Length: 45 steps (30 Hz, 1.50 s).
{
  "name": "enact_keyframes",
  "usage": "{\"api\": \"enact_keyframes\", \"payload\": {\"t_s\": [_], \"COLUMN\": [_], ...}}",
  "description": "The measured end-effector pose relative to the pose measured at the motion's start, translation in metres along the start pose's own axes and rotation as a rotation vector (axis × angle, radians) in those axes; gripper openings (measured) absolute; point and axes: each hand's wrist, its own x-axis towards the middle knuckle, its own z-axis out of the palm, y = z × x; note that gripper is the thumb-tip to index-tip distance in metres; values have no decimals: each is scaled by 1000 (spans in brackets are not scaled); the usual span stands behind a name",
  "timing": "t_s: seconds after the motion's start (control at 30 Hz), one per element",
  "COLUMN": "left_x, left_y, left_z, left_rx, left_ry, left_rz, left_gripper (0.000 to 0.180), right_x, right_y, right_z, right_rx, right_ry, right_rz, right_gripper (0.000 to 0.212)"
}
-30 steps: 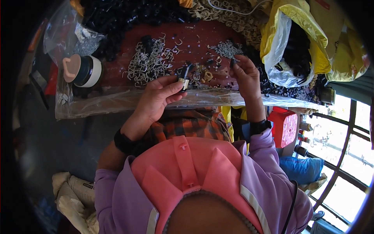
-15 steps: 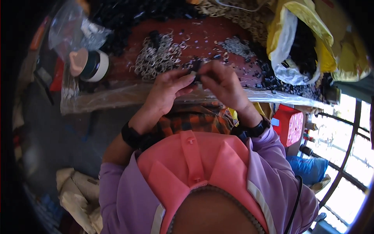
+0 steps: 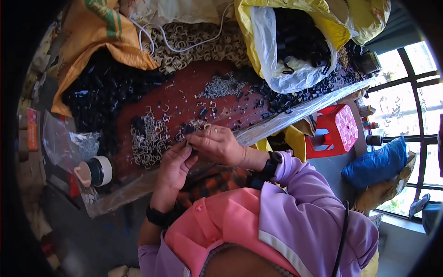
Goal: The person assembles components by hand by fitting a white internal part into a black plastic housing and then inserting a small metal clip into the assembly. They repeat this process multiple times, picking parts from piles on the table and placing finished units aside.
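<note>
Both my hands meet over the table's near edge with fingers pinched together. My right hand (image 3: 218, 145) holds a small black part (image 3: 188, 129) at its fingertips; its exact kind is too small to tell. My left hand (image 3: 171, 171) is closed just below, its thumb and fingers pinched near a tiny light-coloured bit, and what it grips is mostly hidden. Beyond the left hand lies a loose pile of pale hook-shaped clips (image 3: 150, 143). Farther off is a heap of small grey metal pieces (image 3: 222, 86), with black bits (image 3: 272, 99) strewn to its right.
An orange sack (image 3: 87, 46) with black parts (image 3: 99, 90) stands far left. Beige clips (image 3: 196, 44) are heaped at the back. A yellow bag (image 3: 251, 41) holds black pieces. A lidded jar (image 3: 100, 171) sits at the left corner; a red stool (image 3: 330, 131) stands right.
My view has turned to the right, so the table appears slanted. My hands stay together, the right now reaching over across the left; the black part is still between them.
</note>
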Motion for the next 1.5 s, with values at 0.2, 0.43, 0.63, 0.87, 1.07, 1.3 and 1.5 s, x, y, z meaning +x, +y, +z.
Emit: {"api": "enact_keyframes", "payload": {"t_s": [0.2, 0.43, 0.63, 0.87, 1.07, 1.3, 1.5], "left_x": [15, 12, 11, 6, -2, -19, -20], "left_y": [0, 8, 7, 18, 17, 28, 31], "left_z": [9, 6, 4, -4, -15, -20, -20], "left_rx": [45, 221, 146, 78, 39, 36, 43], "left_ry": [-38, -29, 25, 74, 91, 74, 27], "left_rz": [-21, 141, 96, 112, 93, 147, 107], "left_gripper": [22, 22, 23, 25, 22, 20, 21], "right_x": [1, 9, -16, -34, -9, -33, -22], "right_y": [21, 165, 231, 224, 224, 241, 124], "right_z": [-35, -162, -192, -199, -173, -196, -176], "right_rx": [-132, -865, -1050, -878, -1068, -1063, -564], "right_ry": [6, 347, -60, -26, -95, 66, 452], "right_rz": [-134, 416, 915, 946, 1017, 793, 660], "right_gripper": [34, 18, 34, 40, 43, 40, 34]}}
